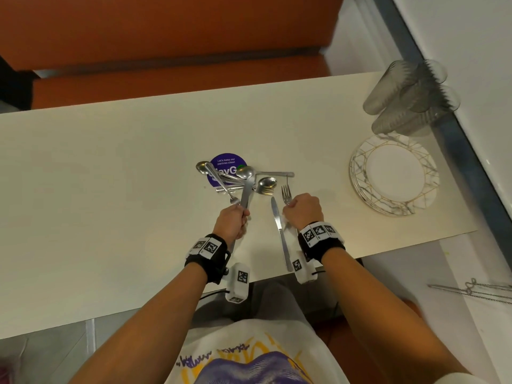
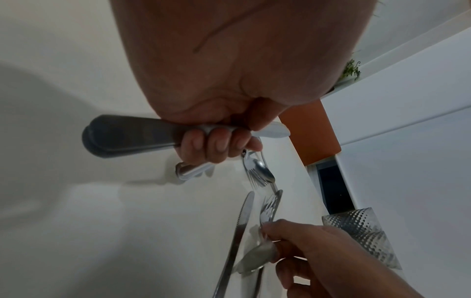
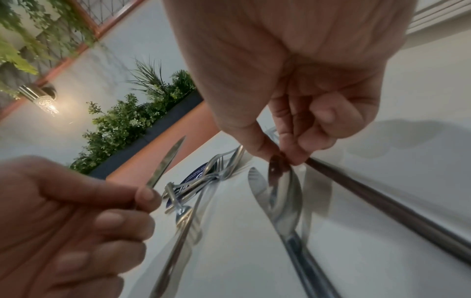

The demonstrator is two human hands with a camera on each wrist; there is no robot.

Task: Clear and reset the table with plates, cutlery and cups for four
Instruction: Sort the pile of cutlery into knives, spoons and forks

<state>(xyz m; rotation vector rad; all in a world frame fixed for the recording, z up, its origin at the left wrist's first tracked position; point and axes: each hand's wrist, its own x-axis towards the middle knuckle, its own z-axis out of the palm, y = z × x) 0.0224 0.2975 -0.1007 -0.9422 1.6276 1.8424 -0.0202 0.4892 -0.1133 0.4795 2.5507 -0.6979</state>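
My left hand (image 1: 234,220) grips a table knife (image 1: 246,189) by its handle (image 2: 132,135), blade pointing away over the cutlery pile. My right hand (image 1: 303,207) pinches a fork (image 1: 286,193), tines forward, together with a spoon (image 2: 257,256) whose bowl hangs under the palm. Between the hands a second knife (image 1: 278,231) lies flat on the white table (image 1: 110,176). Just beyond, a pile of spoons, forks and knives (image 1: 249,176) is heaped on a round purple sticker (image 1: 221,167).
A stack of marbled, gold-lined plates (image 1: 360,173) sits at the right, with a cluster of ribbed glasses (image 1: 401,101) behind it by the wall. An orange bench (image 1: 166,37) runs along the far side. A perforated metal holder (image 2: 362,231) stands to the right.
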